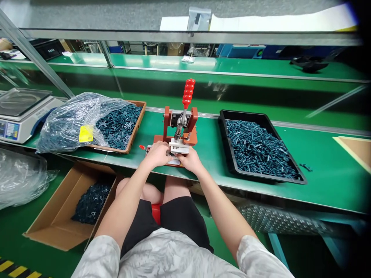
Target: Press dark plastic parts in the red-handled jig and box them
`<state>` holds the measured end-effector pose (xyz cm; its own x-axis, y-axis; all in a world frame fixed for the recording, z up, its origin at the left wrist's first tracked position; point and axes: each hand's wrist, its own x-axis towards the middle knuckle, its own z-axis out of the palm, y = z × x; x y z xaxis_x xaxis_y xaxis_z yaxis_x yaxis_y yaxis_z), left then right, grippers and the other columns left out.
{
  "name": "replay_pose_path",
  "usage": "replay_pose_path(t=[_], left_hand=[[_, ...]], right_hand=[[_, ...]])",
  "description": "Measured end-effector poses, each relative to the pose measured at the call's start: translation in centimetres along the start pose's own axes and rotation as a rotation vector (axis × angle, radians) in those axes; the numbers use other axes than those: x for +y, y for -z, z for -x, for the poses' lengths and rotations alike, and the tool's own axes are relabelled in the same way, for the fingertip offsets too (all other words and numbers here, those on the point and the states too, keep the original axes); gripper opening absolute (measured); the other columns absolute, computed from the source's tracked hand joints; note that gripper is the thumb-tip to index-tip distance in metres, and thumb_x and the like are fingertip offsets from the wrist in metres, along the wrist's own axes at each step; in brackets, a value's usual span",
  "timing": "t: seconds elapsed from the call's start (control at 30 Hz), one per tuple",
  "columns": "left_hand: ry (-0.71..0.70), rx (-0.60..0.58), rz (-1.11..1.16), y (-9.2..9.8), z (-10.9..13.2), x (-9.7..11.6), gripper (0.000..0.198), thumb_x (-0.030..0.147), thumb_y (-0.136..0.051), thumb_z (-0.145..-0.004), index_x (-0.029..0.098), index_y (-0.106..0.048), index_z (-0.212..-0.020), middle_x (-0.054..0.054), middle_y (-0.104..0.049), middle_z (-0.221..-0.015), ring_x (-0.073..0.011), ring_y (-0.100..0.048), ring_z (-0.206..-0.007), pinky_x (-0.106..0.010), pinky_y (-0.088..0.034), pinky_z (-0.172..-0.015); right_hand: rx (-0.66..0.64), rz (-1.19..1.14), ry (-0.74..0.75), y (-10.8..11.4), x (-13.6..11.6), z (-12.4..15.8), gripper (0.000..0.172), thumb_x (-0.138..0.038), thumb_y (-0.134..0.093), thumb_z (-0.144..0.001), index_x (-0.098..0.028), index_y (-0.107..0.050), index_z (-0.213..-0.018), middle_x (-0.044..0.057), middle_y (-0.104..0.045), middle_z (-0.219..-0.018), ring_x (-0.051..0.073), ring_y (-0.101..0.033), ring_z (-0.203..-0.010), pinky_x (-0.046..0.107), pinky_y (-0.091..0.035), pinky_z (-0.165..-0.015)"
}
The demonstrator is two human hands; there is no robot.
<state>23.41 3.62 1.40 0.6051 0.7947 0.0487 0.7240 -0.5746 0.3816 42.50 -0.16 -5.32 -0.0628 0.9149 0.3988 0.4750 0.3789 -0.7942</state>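
A small red press (179,129) with a red ribbed lever handle (188,93) standing upright sits at the front of the green bench. My left hand (158,153) and my right hand (189,159) meet at the metal block at its base, fingers curled and pinched together there. What the fingers hold is too small to make out.
A black tray (262,146) of small dark teal parts lies to the right. A brown tray (127,127) with the same parts and a clear bag (72,121) lies to the left. A scale (21,112) stands far left. A cardboard box (58,208) of parts sits on the floor.
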Motion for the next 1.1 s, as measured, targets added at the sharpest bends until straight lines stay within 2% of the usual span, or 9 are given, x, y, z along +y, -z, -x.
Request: replay_pose_path(t=[0.23,0.33,0.43,0.5,0.57,0.63,0.8,0.97,1.1], left_hand=[[-0.095,0.192,0.055,-1.5,1.7,0.2,0.017,0.027,-0.073,-0.083,0.021,-0.078,-0.097,-0.010,-0.075,-0.110,-0.0305,-0.066,-0.111,-0.049,-0.053,-0.103],[-0.157,0.495,0.125,-1.7,4.2,-0.9,0.025,0.026,-0.065,-0.090,0.023,-0.073,-0.113,-0.010,-0.071,-0.126,-0.0281,-0.062,-0.122,-0.050,-0.050,-0.109],[-0.031,0.872,0.202,-0.4,5.5,-3.7,0.028,0.036,-0.062,-0.094,0.021,-0.070,-0.117,-0.013,-0.069,-0.125,-0.0286,-0.062,-0.123,-0.053,-0.047,-0.111],[0.066,0.989,0.359,0.9,4.9,-5.7,0.038,0.046,-0.056,-0.098,0.020,-0.065,-0.125,-0.014,-0.067,-0.128,-0.0275,-0.062,-0.125,-0.050,-0.047,-0.113],[0.101,0.961,0.562,1.5,3.2,-6.6,0.051,0.057,-0.044,-0.102,0.022,-0.057,-0.136,-0.014,-0.063,-0.136,-0.0256,-0.060,-0.131,-0.046,-0.046,-0.116],[0.067,0.819,0.662,1.2,1.2,-6.0,0.061,0.064,-0.031,-0.103,0.025,-0.049,-0.145,-0.013,-0.057,-0.148,-0.0247,-0.054,-0.140,-0.044,-0.043,-0.120],[0.039,0.480,0.460,-0.9,-1.0,-1.2,0.081,0.076,-0.026,-0.097,0.022,-0.038,-0.156,-0.015,-0.052,-0.155,-0.0313,-0.051,-0.143,-0.046,-0.045,-0.117],[0.100,0.418,0.491,-0.8,-0.1,-0.8,0.074,0.071,-0.019,-0.101,0.024,-0.046,-0.152,-0.011,-0.065,-0.142,-0.0285,-0.058,-0.137,-0.043,-0.047,-0.114],[0.141,0.469,0.561,-1.4,-0.3,-2.0,0.062,0.065,-0.028,-0.103,0.026,-0.055,-0.144,-0.009,-0.068,-0.137,-0.0269,-0.059,-0.137,-0.043,-0.049,-0.113]], right_hand=[[0.079,0.065,0.076,-0.1,0.2,0.4,0.019,-0.020,-0.066,-0.086,-0.023,-0.079,-0.100,0.009,-0.077,-0.109,0.027,-0.072,-0.105,0.043,-0.058,-0.096],[0.063,0.045,0.064,-0.2,0.1,0.5,0.022,-0.019,-0.065,-0.086,-0.024,-0.078,-0.103,0.007,-0.077,-0.107,0.027,-0.072,-0.105,0.044,-0.058,-0.097],[0.036,0.041,0.037,0.0,-0.4,0.4,0.024,-0.020,-0.064,-0.087,-0.025,-0.078,-0.105,0.006,-0.076,-0.107,0.028,-0.071,-0.106,0.044,-0.058,-0.097],[0.028,0.040,0.028,0.2,-0.9,0.3,0.024,-0.019,-0.064,-0.087,-0.025,-0.078,-0.106,0.007,-0.076,-0.107,0.028,-0.071,-0.107,0.044,-0.058,-0.097],[0.023,0.034,0.027,0.4,-1.2,0.2,0.027,-0.018,-0.062,-0.087,-0.025,-0.078,-0.107,0.007,-0.076,-0.108,0.028,-0.070,-0.108,0.044,-0.058,-0.097],[0.023,0.025,0.026,0.4,-1.4,0.2,0.028,-0.017,-0.061,-0.087,-0.025,-0.077,-0.109,0.007,-0.075,-0.109,0.028,-0.070,-0.108,0.044,-0.057,-0.098],[0.013,0.001,0.003,0.5,-0.9,0.4,0.023,-0.018,-0.062,-0.085,-0.022,-0.076,-0.102,0.007,-0.075,-0.102,0.026,-0.071,-0.097,0.040,-0.058,-0.092],[0.074,0.018,-0.096,1.0,-0.1,0.8,0.026,-0.018,-0.057,-0.084,-0.021,-0.074,-0.103,0.008,-0.075,-0.104,0.026,-0.070,-0.095,0.036,-0.059,-0.083],[-0.022,-0.042,-0.205,1.0,0.3,0.2,0.019,-0.020,-0.062,-0.083,-0.021,-0.076,-0.096,0.005,-0.078,-0.091,0.025,-0.072,-0.084,0.034,-0.059,-0.077]])
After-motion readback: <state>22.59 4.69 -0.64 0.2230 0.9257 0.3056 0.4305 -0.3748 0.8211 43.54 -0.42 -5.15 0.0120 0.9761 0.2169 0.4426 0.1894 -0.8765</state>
